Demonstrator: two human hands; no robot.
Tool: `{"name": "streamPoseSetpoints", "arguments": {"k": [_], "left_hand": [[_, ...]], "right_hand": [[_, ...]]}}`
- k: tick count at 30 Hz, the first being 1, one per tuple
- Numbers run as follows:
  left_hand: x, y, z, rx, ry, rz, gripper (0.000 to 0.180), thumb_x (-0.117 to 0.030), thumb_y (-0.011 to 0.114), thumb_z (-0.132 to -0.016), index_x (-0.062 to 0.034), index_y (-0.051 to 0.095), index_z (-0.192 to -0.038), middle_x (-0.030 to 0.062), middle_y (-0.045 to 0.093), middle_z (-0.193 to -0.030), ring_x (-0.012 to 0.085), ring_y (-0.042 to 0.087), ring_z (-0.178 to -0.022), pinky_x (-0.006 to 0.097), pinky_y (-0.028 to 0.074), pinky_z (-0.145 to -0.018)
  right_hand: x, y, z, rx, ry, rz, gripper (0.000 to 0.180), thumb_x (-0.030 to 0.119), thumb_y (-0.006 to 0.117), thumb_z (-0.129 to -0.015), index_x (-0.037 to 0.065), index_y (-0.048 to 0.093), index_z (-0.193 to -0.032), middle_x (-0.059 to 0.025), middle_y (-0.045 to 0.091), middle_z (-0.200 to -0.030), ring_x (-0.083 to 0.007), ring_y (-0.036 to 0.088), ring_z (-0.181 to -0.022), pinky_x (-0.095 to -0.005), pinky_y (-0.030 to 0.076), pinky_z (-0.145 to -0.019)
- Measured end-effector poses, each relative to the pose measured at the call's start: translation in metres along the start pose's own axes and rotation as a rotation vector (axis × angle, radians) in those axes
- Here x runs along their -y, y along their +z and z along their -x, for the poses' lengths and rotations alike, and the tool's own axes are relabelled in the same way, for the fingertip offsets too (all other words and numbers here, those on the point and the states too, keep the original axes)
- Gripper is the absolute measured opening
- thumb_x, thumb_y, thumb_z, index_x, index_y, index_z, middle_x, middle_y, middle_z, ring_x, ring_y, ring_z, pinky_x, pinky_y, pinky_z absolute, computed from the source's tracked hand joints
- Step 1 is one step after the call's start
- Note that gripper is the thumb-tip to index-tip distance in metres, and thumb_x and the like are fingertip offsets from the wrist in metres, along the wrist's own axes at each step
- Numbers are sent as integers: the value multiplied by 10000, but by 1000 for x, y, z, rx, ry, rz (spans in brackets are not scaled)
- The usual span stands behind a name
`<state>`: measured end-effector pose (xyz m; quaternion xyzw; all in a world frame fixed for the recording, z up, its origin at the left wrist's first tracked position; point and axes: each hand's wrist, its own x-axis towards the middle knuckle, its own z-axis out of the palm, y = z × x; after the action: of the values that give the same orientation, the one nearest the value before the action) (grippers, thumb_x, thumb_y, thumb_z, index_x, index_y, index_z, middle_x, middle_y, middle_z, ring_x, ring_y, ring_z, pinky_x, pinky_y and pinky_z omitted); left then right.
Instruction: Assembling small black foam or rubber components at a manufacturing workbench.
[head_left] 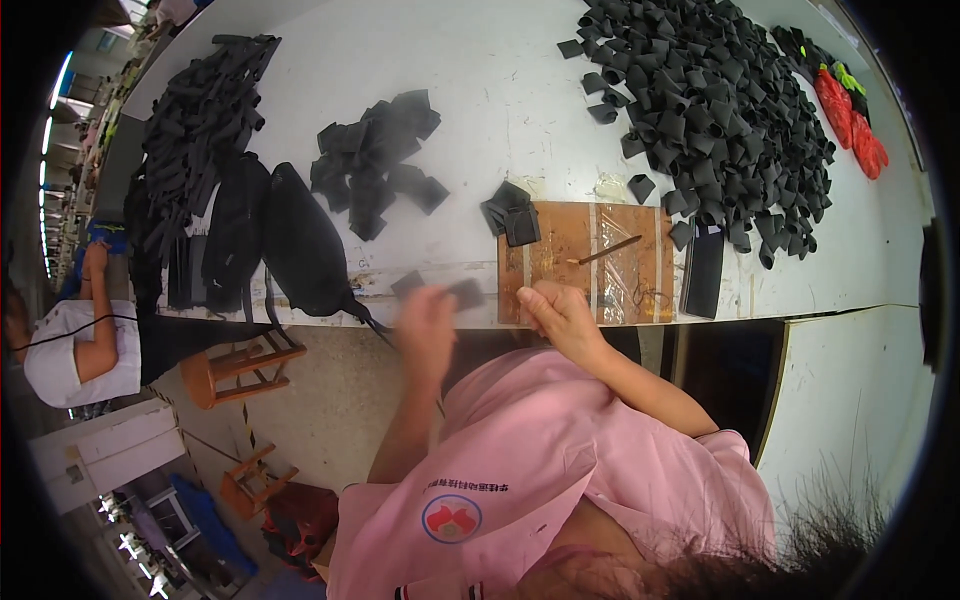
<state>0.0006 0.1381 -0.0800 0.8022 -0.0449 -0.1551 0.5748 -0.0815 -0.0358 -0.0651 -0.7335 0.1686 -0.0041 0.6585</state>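
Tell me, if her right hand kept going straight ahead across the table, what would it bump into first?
Most likely the thin stick lying on the taped brown board; the right hand sits at the board's near edge. Beyond that lies the big pile of black pieces. Depth is hard to judge.

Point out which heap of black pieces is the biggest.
The heap at the table's far right, beside the red gloves; it far outsizes the middle pile.

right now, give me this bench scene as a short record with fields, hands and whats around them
left hand: blurred, on a dark strip at the table edge
right hand: closed at the near edge of the brown board; contents cannot be told
on board: thin stick, small stack of black pieces
table: big heap of black loops at right, black bags at left
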Motion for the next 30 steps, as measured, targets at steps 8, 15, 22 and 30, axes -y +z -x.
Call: {"name": "streamPoseSetpoints", "arguments": {"k": [8,15,22,30], "left_hand": [[29,3,-34,-364,304,-603,306,-105,591,-760,3,515,-1036,185,531,-1005,332,465,-1020,400,387,-860],[-12,115,-45,-78,479,-580,310,-180,681,-679,-21,475,-848,150,485,-828,325,507,-813,398,438,-688],[12,117,-59,-93,580,-788,38,-35,508,-718,-22,484,-745,137,481,-793,298,506,-773,397,440,-639],[8,84,-52,-11,399,-262,157,-68,579,-757,-19,547,-903,142,523,-885,330,521,-839,403,435,-679]], "right_hand": [[-12,-10,-2,-76,-59,279,297,194,541,-838,-36,516,-652,-202,519,-615,-370,503,-565,-406,386,-517],[-33,-16,16,-77,-13,262,247,160,562,-821,-37,530,-674,-166,535,-603,-287,511,-518,-358,399,-504],[-50,-19,19,-43,21,323,290,193,547,-861,-14,529,-659,-56,513,-534,-108,482,-475,-259,394,-451],[-17,-14,8,-19,10,301,228,143,561,-825,-41,528,-694,-173,518,-612,-280,496,-525,-349,391,-499]]}}
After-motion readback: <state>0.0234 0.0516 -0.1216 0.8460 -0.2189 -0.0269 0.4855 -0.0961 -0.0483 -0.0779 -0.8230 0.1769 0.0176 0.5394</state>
